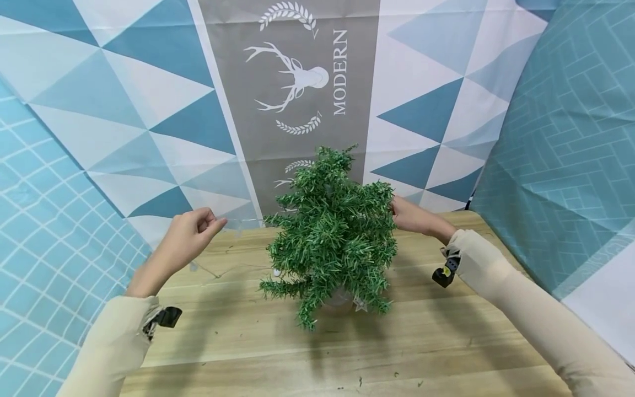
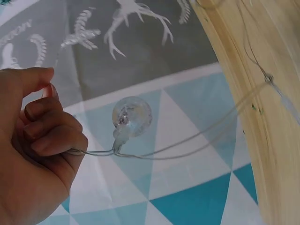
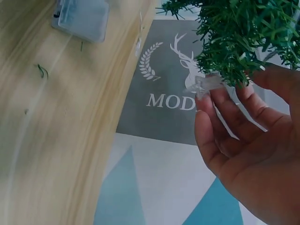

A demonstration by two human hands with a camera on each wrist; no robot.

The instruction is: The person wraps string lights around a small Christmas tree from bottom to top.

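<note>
A small artificial Christmas tree stands on the wooden table between the hands. My left hand, left of the tree, grips the thin wire of a string of lights; its fingers curl round the wire, and a clear round bulb hangs beside them. Behind the tree's right side is my right hand, partly hidden by branches in the head view. In the right wrist view its fingers curl at a green branch tip, holding a clear light of the string there. The wire in that grip is hard to see.
Under the branches are the tree's pale base and a clear star-shaped light. A translucent plastic box lies on the table. Loose green needles are scattered about. Patterned cloth hangs behind and at both sides.
</note>
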